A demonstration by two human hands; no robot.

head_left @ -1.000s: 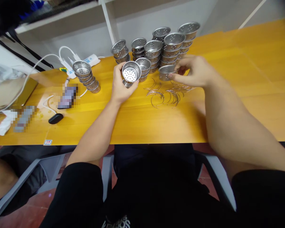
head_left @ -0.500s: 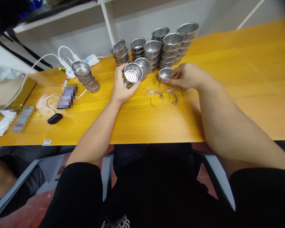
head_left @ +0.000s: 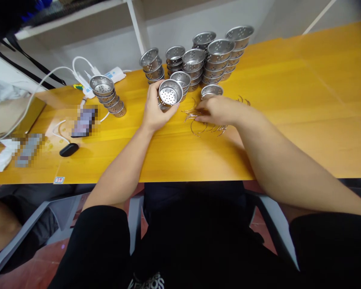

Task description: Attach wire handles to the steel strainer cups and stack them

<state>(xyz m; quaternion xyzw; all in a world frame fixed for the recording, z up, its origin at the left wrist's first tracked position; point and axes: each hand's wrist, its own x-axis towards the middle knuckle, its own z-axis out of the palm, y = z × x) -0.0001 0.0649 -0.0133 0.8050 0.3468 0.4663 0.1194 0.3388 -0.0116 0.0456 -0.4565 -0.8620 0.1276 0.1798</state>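
My left hand [head_left: 156, 110] is closed round a perforated metal cup [head_left: 171, 92], its mouth tilted toward me so that the holes in its base show. More metal shows beneath this cup, partly hidden by my fingers. My right hand [head_left: 215, 111] is low over a loose pile of thin curved wires [head_left: 198, 127], thumb and forefinger a little apart at the wires. Some of the pile is hidden under that hand. Just behind it a single short perforated cup [head_left: 212, 90] stands on the table, its lower part covered by my hand.
Several stacks of perforated cups [head_left: 218, 60] stand along the back of the yellow table [head_left: 180, 160]. Another stack [head_left: 108, 96] leans at the left, near a power strip [head_left: 116, 75] with white cables. A phone [head_left: 84, 122] and a black oval device [head_left: 69, 150] lie farther left.
My right hand has left the short cup and moved left and toward me, onto the wires. My left hand keeps its hold on the perforated cup, nearly still.
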